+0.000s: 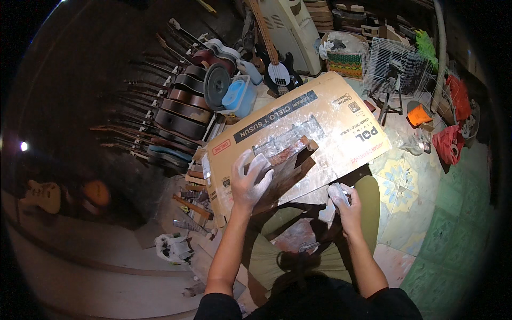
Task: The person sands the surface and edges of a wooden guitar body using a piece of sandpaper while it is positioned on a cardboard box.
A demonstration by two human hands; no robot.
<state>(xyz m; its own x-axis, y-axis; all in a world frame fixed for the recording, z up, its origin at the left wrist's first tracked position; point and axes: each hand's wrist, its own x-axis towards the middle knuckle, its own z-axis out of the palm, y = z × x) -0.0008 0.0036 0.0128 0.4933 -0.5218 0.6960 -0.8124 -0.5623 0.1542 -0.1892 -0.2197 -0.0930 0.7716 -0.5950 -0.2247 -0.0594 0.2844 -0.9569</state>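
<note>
My left hand (252,178), coated in white dust, curls with parted fingers at the near end of a reddish-brown wooden piece (288,152). It appears to steady the piece, though the exact grip is partly hidden. The piece rests over a large flat cardboard sheet (341,125) that is smeared with white powder. Closed around a pale, dusty block (337,193), my right hand (349,205) is near the cardboard's front edge, above my right leg. A whitish flap (327,214) hangs just below the block.
Several guitars (184,106) stand in a rack at the left. Behind the cardboard are a blue tub (242,98) and a black bass guitar (280,74). A wire cage (400,64), an orange can (418,114) and a red bag (448,144) lie right. White cloth (173,248) sits lower left.
</note>
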